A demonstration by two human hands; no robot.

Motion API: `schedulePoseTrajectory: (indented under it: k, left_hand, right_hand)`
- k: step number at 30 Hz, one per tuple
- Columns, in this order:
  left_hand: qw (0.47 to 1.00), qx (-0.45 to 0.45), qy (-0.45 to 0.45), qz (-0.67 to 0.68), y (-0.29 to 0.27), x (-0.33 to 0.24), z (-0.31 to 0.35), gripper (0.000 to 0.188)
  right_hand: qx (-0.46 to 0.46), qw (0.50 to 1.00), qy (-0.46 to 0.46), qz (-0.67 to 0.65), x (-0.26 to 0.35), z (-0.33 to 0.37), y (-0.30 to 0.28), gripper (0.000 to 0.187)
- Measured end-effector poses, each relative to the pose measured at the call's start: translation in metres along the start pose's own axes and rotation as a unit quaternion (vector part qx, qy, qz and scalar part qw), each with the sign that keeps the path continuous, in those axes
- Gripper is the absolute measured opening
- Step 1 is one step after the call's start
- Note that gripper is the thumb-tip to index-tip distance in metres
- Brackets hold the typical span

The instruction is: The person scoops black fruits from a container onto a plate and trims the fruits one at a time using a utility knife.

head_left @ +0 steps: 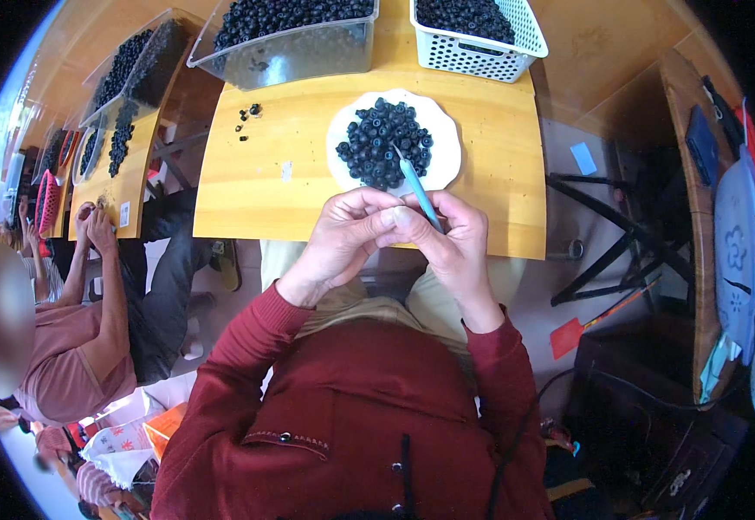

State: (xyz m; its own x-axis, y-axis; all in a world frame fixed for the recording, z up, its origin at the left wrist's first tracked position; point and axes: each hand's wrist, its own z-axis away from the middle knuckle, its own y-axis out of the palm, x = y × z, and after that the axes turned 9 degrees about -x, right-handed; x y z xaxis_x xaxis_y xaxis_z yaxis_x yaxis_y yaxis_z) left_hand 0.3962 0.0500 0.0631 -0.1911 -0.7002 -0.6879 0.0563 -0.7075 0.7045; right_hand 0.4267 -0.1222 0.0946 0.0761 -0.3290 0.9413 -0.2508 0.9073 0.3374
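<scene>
My right hand (pixel 453 245) is closed around a light-blue pen-like tool (pixel 421 192). The tool leans up and to the left, its thin metal tip over the plate. My left hand (pixel 349 232) pinches with thumb and forefinger, its fingertips meeting those of my right hand. Whatever sits between those fingertips is hidden. Just beyond both hands, a white scalloped plate (pixel 447 161) holds a heap of small, round, blue-black pieces (pixel 375 139), like beads or berries. Both hands hover at the near edge of the wooden table (pixel 247 195).
A clear plastic bin (pixel 308 62) and a white perforated basket (pixel 486 62), full of the same pieces, stand at the back. Several loose bits (pixel 243 126) lie far left. A co-worker (pixel 74 347) sits left. Black folding legs (pixel 607 227) and a red fly swatter (pixel 567 337) are right.
</scene>
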Motion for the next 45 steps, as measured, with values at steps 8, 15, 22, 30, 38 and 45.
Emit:
schedulePoseTrajectory:
  k: [8, 15, 22, 30, 38, 45]
  left_hand:
    - [0.999, 0.002, -0.018, 0.030, -0.002, 0.002, 0.003, 0.017]
    - [0.998, -0.007, -0.017, 0.058, 0.000, -0.001, -0.002, 0.019]
    - [0.996, -0.034, -0.024, 0.074, 0.002, 0.000, -0.004, 0.019]
    - [0.997, -0.041, -0.023, 0.069, 0.002, 0.002, -0.004, 0.018]
    - [0.998, -0.037, -0.018, 0.047, 0.004, 0.004, -0.005, 0.018]
    - [0.998, -0.057, -0.016, 0.016, 0.012, 0.001, -0.004, 0.015]
  right_hand:
    - [-0.042, 0.997, -0.014, 0.060, -0.012, 0.002, -0.016, 0.024]
    - [-0.045, 0.967, -0.092, 0.235, -0.002, 0.014, -0.023, 0.031]
    - [-0.033, 0.930, -0.172, 0.323, -0.005, 0.021, -0.027, 0.028]
    - [-0.049, 0.918, -0.208, 0.334, -0.009, 0.020, -0.031, 0.024]
    - [-0.063, 0.921, -0.208, 0.324, -0.011, 0.021, -0.038, 0.022]
    - [-0.064, 0.927, -0.205, 0.306, -0.009, 0.022, -0.041, 0.022]
